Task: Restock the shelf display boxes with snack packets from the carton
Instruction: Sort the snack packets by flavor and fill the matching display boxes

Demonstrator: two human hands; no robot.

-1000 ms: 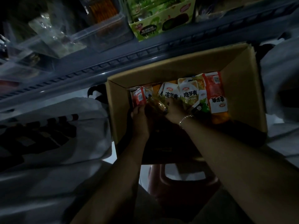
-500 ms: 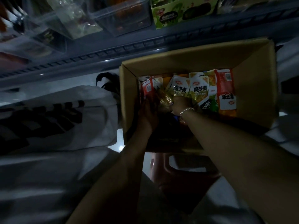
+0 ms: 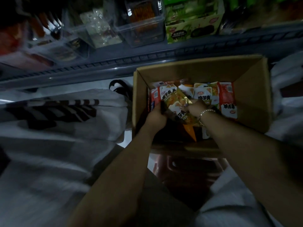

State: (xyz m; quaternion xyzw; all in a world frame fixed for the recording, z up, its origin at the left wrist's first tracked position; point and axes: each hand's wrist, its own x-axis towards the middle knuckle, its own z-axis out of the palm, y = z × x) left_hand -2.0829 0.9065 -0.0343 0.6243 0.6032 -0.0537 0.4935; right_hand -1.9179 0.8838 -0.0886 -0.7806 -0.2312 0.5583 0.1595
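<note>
Red stool (image 3: 188, 171) sits nearest, under the carton (image 3: 250, 99). Both hands are down inside it. Left hand (image 3: 156, 117) and right hand (image 3: 196, 108) each curl around a bunch of yellow packets (image 3: 178, 102). More packets (image 3: 227, 100) stand behind. Farther up, a green box (image 3: 191, 31) sits on the shelf (image 3: 147, 54).

I count 1 open cardboard carton (image 3: 250, 95) at the right centre of the frame. Inside it I make out 2 red snack packets (image 3: 227, 99), one at each end of the row, and at least 4 yellow-green packets (image 3: 204, 95); more may lie underneath. 2 hands are in the carton: my left hand (image 3: 155, 117) and right hand (image 3: 196, 108). Along the top, I see 1 green display box (image 3: 191, 30) and 2 clear plastic bins (image 3: 142, 33); others are too blurred to count.
</note>
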